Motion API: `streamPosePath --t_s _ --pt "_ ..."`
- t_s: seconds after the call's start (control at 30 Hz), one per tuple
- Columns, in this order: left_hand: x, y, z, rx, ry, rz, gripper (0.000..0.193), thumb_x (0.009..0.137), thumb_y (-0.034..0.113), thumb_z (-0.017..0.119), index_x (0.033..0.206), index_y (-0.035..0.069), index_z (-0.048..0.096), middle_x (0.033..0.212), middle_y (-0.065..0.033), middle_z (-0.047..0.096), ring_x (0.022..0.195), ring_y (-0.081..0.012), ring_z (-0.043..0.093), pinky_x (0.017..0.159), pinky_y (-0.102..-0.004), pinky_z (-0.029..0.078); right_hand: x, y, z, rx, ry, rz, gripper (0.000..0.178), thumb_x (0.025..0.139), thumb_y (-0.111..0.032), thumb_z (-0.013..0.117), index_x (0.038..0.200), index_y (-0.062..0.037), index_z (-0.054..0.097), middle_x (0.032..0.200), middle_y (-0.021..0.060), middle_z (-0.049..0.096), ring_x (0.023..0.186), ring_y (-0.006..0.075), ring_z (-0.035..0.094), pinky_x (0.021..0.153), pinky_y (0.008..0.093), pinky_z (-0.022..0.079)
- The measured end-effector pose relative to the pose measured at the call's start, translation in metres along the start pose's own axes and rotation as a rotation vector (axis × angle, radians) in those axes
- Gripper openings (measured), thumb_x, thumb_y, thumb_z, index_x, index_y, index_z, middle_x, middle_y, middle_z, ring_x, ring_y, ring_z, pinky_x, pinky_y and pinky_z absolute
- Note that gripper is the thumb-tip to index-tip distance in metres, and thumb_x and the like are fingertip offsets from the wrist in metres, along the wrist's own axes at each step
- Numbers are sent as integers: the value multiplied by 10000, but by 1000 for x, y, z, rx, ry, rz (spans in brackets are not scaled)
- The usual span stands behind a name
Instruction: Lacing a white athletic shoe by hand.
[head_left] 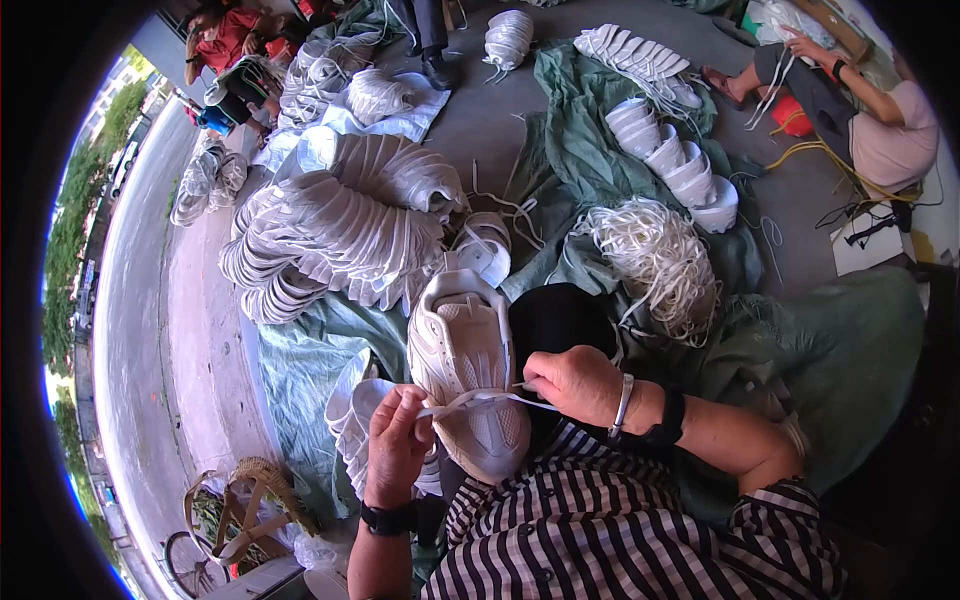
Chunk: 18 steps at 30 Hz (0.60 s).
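Observation:
A white shoe upper (466,375) rests on my lap, toe end toward me. My left hand (397,440) pinches one end of a white lace (478,400) at the shoe's left side. My right hand (577,385) grips the other end of that lace at the shoe's right side, so the lace runs taut across the shoe. Both wrists wear black bands, and the right also has a silver bangle.
Several stacks of white shoe uppers (340,225) lie ahead on green tarpaulin (830,350). A heap of white laces (660,262) sits to the right. Other people sit at the far left (225,35) and far right (870,115). A woven basket (245,500) stands lower left.

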<state>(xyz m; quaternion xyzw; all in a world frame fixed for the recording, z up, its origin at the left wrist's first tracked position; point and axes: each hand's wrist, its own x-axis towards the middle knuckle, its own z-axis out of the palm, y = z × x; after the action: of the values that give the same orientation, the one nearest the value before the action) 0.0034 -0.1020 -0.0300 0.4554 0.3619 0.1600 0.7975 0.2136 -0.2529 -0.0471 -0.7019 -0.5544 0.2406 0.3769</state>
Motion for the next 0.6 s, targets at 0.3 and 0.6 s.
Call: streamPosePath --t_s 0.3,0.6 --pt "-8 8 14 295 116 212 303 947 203 498 1211 54 513 736 4 596 456 1 308 405 -152 227 5 -1 2 50 42 87 93 797 -106 634 749 -39 590 633 138 604 625 312 622 529 367 477" --pt "-9 3 9 170 38 64 255 932 90 499 1166 -10 522 914 -80 657 782 -91 599 756 -240 486 1 -3 9 -357 -20 -338 102 786 -107 580 808 -50 497 661 102 592 611 285 625 513 364 491"
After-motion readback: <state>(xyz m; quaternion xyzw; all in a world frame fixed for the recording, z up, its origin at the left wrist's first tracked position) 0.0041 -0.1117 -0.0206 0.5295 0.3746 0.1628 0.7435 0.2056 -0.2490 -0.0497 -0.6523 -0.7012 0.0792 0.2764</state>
